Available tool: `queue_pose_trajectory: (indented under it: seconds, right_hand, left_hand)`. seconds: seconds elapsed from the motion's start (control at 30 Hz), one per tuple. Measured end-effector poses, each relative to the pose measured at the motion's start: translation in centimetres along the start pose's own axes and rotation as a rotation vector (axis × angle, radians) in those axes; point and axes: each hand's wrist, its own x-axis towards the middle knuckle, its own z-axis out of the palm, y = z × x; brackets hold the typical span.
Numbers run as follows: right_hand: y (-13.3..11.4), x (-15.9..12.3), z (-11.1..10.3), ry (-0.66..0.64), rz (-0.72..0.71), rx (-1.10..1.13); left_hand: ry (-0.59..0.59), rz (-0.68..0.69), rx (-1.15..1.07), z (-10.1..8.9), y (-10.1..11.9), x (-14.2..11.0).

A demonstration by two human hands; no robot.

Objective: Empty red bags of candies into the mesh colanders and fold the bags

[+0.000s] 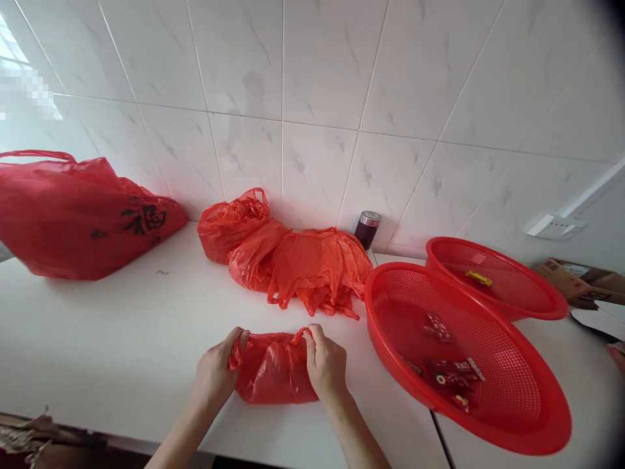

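Note:
A filled red plastic bag (276, 374) rests on the white table near its front edge. My left hand (217, 371) is closed around the handle at the bag's left side. At the right side, my right hand (326, 361) pinches the other handle between thumb and fingers. The bag's contents are hidden by the red plastic. Just behind it lies a pile of flat red plastic bags (317, 264), and a bulging red bag (227, 228) stands beyond their left end.
A large red bag with black lettering (88, 215) stands at left. To the right, a red basket (512, 365) holds several small wrapped packets; another red basket (527, 286) behind holds a yellow one. A dark flask (367, 229) stands by the tiled wall, a cardboard box (566, 277) far right.

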Motion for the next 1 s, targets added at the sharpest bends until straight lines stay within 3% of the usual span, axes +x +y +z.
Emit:
queue_pose_trajectory:
  seconds: [0.17, 0.27, 0.43, 0.6, 0.67, 0.73, 0.8, 0.83, 0.9, 1.0]
  right_hand:
    - [1.5, -1.1, 0.0, -0.068, 0.025, -0.006]
    - [2.4, -1.6, -0.2, -0.100, 0.128, -0.001]
    - [3.1, -1.8, -0.2, -0.042, 0.390, 0.223]
    - [2.8, -1.7, 0.0, -0.023, 0.469, 0.405]
    - [2.7, -1.7, -0.1, -0.034, 0.465, 0.464]
    - [2.6, -1.7, -0.3, -0.051, 0.445, 0.520]
    - [2.5, -1.6, -0.5, -0.068, 0.426, 0.569]
    - [2.4, -1.6, -0.6, -0.075, 0.421, 0.592]
    - [2.3, -1.7, -0.8, -0.082, 0.416, 0.628]
    - [2.4, -1.8, -1.1, -0.049, 0.460, 0.680]
  left_hand:
    - [-0.056, -0.024, 0.121, 1.4, -0.7, -0.1]
    - [-0.073, -0.041, 0.148, 1.3, -0.7, 0.0]
    - [-0.074, -0.093, 0.111, 0.6, -0.8, 0.0]
    - [-0.097, -0.081, -0.055, -1.9, -1.9, 0.8]
    - [-0.045, -0.083, -0.103, -3.6, -2.0, 1.3]
    - [0.095, -0.047, -0.103, -4.9, -1.0, 1.6]
    - [0.168, 0.126, -0.073, -5.0, 1.2, 1.5]
    - [0.128, 0.260, -0.056, -4.7, 2.5, 1.4]
    - [-0.106, 0.389, 0.003, -3.5, 5.0, 1.1]
    - [-0.243, 0.340, 0.068, -2.8, 6.6, 1.3]
